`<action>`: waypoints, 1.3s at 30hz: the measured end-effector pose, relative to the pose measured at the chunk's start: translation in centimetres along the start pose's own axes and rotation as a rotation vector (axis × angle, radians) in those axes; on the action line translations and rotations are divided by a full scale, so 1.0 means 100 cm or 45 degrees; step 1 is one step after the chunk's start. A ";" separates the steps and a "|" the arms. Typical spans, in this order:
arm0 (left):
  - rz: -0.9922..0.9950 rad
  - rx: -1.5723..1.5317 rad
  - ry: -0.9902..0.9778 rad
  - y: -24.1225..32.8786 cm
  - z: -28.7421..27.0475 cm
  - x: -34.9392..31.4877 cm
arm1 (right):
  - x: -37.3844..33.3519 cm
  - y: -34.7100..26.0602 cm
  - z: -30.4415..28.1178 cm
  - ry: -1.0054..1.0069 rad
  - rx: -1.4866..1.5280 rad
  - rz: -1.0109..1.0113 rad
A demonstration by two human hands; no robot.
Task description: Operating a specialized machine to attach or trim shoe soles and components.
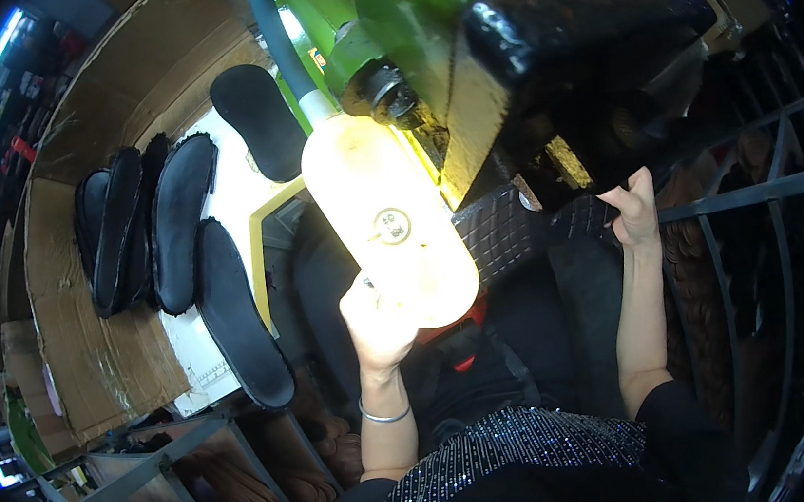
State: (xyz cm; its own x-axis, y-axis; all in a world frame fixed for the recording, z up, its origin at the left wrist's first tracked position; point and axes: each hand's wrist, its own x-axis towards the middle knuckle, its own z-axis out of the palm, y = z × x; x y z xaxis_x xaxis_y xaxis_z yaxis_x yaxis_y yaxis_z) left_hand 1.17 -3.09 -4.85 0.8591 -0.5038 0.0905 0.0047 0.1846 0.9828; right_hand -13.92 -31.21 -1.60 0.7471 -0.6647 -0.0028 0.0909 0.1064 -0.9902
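Note:
My right hand is closed, its thumb and fingertips at the right end of a black quilted piece. That piece runs beneath the dark head of a green machine, and its left part disappears behind a glowing lamp. The lamp hangs low in front of the machine. My left hand, with a bracelet at its wrist, is up against the lamp's lower left side. Its fingers are hidden by the lamp and washed out by glare, so what they hold does not show.
Several black sole-shaped pieces lie on a white tabletop to the left. Cardboard walls border it. Metal racks with brown pieces stand at lower left and right. A blue-grey hose leads down to the lamp.

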 end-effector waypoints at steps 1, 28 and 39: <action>-0.001 0.006 0.005 0.008 -0.002 0.000 | 0.004 -0.003 0.015 -0.006 0.064 -0.043; 0.031 -0.101 -0.094 0.003 0.063 0.006 | -0.057 0.063 0.090 -0.192 -0.161 -0.165; 0.061 -0.188 0.029 0.004 0.065 -0.003 | -0.077 0.061 -0.014 -0.002 -0.215 0.140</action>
State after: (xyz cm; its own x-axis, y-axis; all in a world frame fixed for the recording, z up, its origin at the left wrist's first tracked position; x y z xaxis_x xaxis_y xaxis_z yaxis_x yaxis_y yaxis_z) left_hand -2.43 -8.35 -3.41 0.8715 -0.4726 0.1313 0.0375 0.3310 0.9429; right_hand -20.09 -26.47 -7.82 0.7475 -0.6546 -0.1124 -0.1030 0.0530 -0.9933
